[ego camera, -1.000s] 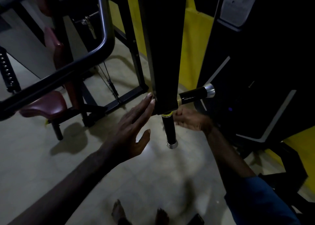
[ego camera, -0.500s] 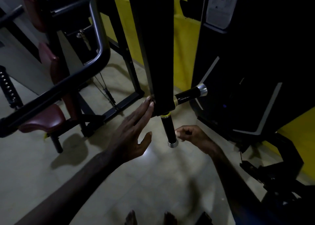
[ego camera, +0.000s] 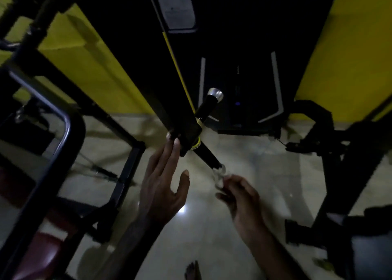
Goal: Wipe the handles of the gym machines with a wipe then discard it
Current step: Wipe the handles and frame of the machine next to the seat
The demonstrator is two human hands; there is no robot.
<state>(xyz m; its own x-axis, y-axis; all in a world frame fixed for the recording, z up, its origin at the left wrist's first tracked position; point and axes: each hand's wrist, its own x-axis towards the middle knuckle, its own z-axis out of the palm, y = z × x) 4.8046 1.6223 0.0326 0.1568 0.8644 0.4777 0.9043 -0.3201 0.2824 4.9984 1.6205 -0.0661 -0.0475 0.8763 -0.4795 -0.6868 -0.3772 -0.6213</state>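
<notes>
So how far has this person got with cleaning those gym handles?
Midway, it seems. The right hand pinches the wipe at the tip of the lower handle, while the left hand steadies the black machine arm. I cannot tell whether the upper handle has been wiped. Discarding the wipe remains.

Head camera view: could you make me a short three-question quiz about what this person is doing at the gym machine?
1. True or false: the left hand touches the machine's black post with straight fingers.
2. What does the right hand pinch? A) a bottle B) a white wipe C) a key
3. Fill in: the wipe sits at the ____ end of the lower handle.

Key: 1 true; 2 B; 3 free (capped) end, away from the post.
</notes>
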